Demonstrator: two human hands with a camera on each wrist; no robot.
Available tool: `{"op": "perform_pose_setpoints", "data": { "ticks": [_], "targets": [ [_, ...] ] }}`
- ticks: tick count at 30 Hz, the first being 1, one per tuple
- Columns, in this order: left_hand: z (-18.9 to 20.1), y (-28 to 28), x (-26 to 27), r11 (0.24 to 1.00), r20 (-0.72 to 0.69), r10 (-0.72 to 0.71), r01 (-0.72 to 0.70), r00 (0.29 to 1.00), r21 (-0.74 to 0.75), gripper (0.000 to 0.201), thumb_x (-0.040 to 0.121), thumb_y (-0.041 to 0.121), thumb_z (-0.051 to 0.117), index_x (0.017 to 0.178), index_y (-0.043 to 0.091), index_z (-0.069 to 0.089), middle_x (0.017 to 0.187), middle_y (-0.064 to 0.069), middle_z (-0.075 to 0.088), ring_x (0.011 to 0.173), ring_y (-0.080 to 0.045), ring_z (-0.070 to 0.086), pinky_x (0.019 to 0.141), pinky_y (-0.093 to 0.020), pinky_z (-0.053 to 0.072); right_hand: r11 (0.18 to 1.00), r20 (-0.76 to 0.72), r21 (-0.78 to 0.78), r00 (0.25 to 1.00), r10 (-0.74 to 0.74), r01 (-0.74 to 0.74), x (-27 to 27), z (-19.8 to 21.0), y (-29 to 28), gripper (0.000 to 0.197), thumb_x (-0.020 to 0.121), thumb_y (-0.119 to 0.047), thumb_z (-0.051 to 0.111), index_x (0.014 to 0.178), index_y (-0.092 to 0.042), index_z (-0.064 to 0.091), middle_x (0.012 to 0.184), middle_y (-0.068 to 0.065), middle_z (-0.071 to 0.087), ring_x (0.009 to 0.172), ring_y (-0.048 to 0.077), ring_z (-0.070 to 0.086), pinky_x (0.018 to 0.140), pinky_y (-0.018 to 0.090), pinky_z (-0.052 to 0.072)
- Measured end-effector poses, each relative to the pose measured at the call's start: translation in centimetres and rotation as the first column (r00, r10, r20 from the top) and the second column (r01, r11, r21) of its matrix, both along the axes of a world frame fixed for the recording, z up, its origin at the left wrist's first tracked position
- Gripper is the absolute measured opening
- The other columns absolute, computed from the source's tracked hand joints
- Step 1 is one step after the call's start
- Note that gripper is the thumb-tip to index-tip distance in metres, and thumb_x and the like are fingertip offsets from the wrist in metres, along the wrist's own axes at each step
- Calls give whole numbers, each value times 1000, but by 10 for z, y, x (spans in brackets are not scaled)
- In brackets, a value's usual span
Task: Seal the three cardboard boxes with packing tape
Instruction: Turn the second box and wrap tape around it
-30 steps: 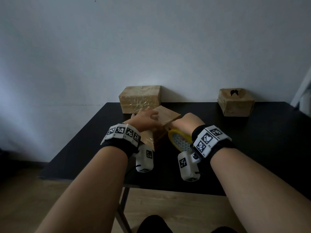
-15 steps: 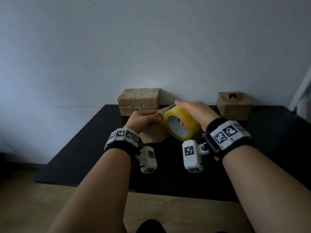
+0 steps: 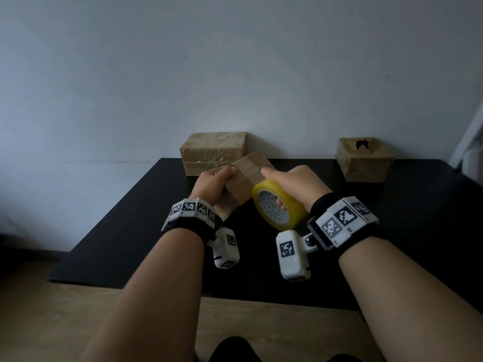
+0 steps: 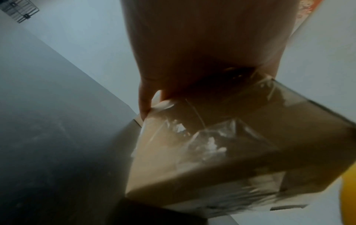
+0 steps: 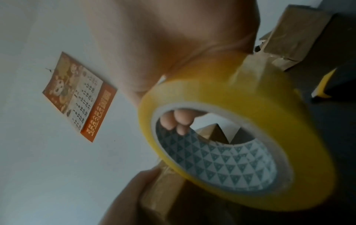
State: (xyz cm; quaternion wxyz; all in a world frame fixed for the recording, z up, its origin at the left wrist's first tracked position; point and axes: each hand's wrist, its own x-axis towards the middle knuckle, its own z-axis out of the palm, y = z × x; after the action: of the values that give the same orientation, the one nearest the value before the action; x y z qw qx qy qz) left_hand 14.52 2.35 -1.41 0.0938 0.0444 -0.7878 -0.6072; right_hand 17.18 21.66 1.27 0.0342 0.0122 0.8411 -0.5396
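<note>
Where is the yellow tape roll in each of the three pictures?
Head: the yellow tape roll is just right of middle, gripped by the right hand.
Left wrist: only a yellow sliver at the lower right edge.
Right wrist: it fills the middle and right, fingers through its core.
Shared landmark: the cardboard box held by the left hand, touching the roll.

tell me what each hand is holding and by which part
Left hand grips the small brown cardboard box by its left end; right hand holds the yellow packing-tape roll, fingers through its core.
</note>
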Motion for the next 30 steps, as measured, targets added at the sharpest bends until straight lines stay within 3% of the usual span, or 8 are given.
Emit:
{"op": "perform_pose_setpoints", "data": {
  "ticks": [6,14,17,20,22,26,28,30],
  "targets": [
    [0,-2,-1,999,8,23,-24,1000,23,18,90,37,61,74,32,67,79,8,65,76,-9,60,64,-19,45,996,37,92,999,13,-17,-3,-11,-3,41,89,-40,67,72,-3,68,51,9,66,53,25,65,68,36,58],
    [1,-5,-5,997,83,47,-51,995,52,18,87,42,63,87,24,67,89,3,65,83,-12,61,72,-25,47,979,91,204,996,-4,-14,-8,-13,-16,32,82,-32,64,65,-6,65,46,5,64,52,25,63,65,32,53],
    [0,-11,-8,999,124,18,-24,992,41,24,88,46,61,95,23,64,98,0,64,91,-16,60,84,-29,46,973,99,231,995,2,-25,-12,-13,-20,30,80,-32,64,67,-6,66,48,6,65,54,26,65,72,35,56],
    [-1,-18,-9,995,161,-3,-14,987,103,33,88,50,59,102,21,61,105,0,65,101,-19,61,100,-35,44,973,74,229,997,4,-20,-15,-14,-27,31,79,-36,64,69,-7,66,52,5,67,55,26,66,68,35,54],
    [-4,-24,-9,991,237,21,-52,971,124,39,87,54,58,102,18,59,102,-3,65,99,-21,62,100,-39,45,971,34,238,999,-2,-6,-15,-15,-34,31,81,-38,63,75,-9,67,65,6,70,63,25,67,66,33,53],
    [-1,-28,-8,968,154,86,-46,984,-246,32,95,48,46,91,20,61,107,-8,65,99,-25,61,91,-33,46,961,5,277,1000,-1,0,-18,-15,-42,29,84,-40,60,82,-11,63,80,8,68,73,27,66,72,35,53],
    [6,-25,-8,874,29,80,-56,996,-483,24,100,35,41,112,23,58,124,-9,60,117,-28,55,89,-31,40,955,11,296,1000,1,-4,-19,-15,-41,29,85,-42,61,79,-14,57,84,7,65,75,26,64,73,35,52],
    [10,-20,-9,781,-44,28,-49,999,-623,38,102,29,38,138,19,47,141,-9,50,130,-28,46,101,-35,37,952,17,305,1000,0,-5,-21,-16,-40,31,85,-45,61,79,-15,56,87,8,65,78,26,64,76,36,53]
  ]
}}
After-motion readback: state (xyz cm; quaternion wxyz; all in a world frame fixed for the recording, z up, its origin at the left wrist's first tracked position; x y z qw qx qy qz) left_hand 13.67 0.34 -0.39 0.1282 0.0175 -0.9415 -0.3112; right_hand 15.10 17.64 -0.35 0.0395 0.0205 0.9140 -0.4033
